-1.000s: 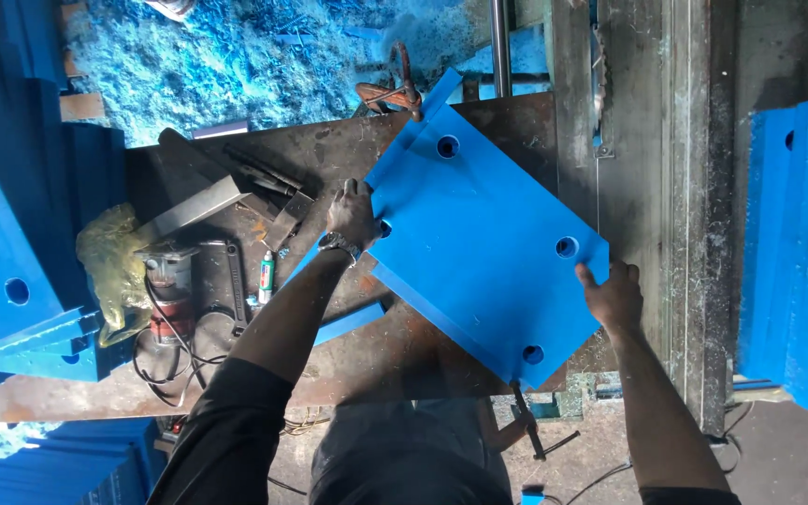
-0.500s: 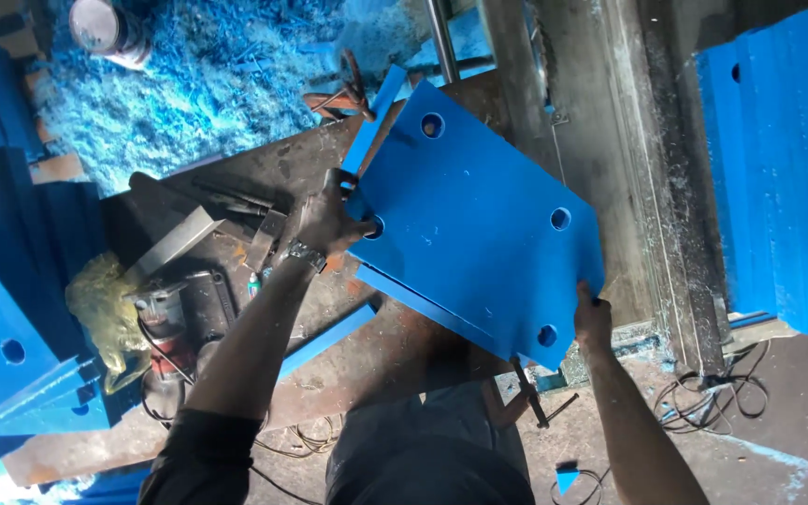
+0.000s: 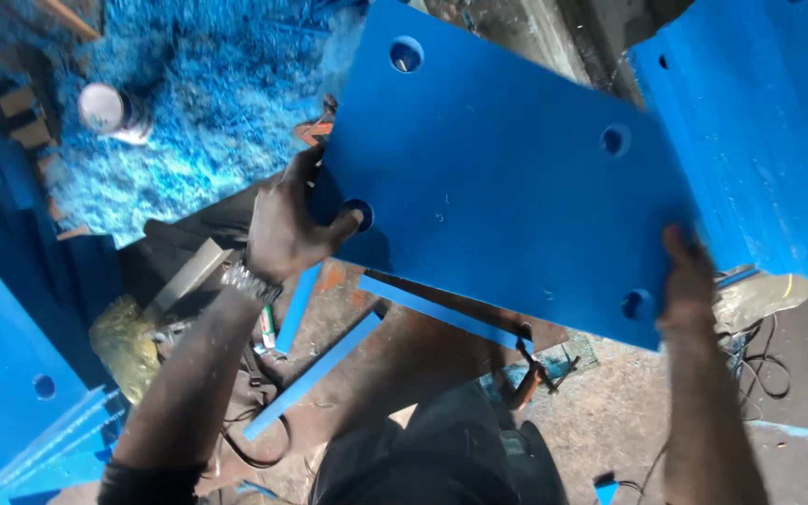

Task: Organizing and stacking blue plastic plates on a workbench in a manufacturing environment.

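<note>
A large blue plastic plate [image 3: 502,178] with a round hole near each corner is held up in the air, tilted, above a rusty metal workbench [image 3: 367,346]. My left hand [image 3: 287,229] grips its left edge, the thumb at one corner hole. Its lower right corner sits in the grip of my right hand [image 3: 689,276], beside another hole. The plate hides most of the bench behind it.
Two narrow blue strips [image 3: 315,369] lie on the bench below the plate. Blue plates are stacked at the left [image 3: 11,393] and at the right [image 3: 769,122]. Blue shavings [image 3: 198,112] cover the floor at the back, with a white cup [image 3: 105,108]. Cables [image 3: 764,360] lie lower right.
The plate has been lifted off the bench and brought up closer to the camera and to the right, both hands keeping their hold. The view has tilted.
</note>
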